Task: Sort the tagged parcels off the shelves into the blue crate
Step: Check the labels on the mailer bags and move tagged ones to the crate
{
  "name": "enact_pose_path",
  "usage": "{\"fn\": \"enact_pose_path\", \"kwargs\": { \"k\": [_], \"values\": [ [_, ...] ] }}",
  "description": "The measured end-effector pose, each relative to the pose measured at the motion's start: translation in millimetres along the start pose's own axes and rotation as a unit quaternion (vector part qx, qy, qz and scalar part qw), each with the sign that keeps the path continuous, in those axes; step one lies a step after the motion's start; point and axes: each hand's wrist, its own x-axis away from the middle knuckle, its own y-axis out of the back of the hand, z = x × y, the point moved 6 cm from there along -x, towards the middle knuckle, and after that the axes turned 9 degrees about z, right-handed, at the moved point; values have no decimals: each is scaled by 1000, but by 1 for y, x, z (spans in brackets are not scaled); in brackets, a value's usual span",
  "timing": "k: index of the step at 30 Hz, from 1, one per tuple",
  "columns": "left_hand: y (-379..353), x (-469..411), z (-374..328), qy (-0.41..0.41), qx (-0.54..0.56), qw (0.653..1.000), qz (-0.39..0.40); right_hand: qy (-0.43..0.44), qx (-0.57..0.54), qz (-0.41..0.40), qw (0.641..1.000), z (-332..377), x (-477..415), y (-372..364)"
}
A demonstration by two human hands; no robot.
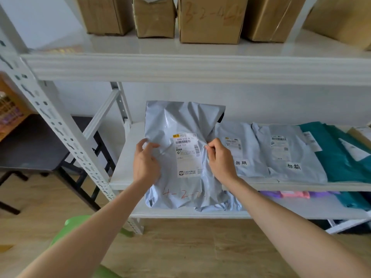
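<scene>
White metal shelving (180, 69) stands against a pale wall, with brown cardboard boxes (210, 19) stored on top and a wooden floor (180, 247) below. A grey plastic mailer parcel (180, 121) with a white shipping label is held upright in front of the middle shelf (124, 157). Its side edges are pinched by the fingers of the left hand (145, 163) and right hand (219, 159). Its face is best checked for a handwritten tag, as borne by two grey mailers (287, 153) lying to the right, before it is carried off. No blue crate is seen.
</scene>
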Motion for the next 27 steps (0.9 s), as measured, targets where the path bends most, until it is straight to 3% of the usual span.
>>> {"fn": "enact_pose_path", "kwargs": {
  "k": [9, 15, 22, 27],
  "values": [
    [15, 61, -47, 15, 37, 998, -54, 73, 16, -7, 997, -4, 37, 42],
    [26, 73, -49, 13, 28, 998, -58, 75, 24, -5, 997, -2, 44, 43],
    [23, 43, -15, 17, 27, 999, -36, 47, 48, 21, 997, -6, 26, 13],
    [6, 14, 38, 63, 0, 998, 0, -6, 72, 61, 996, -19, 0, -36]
  ]
}}
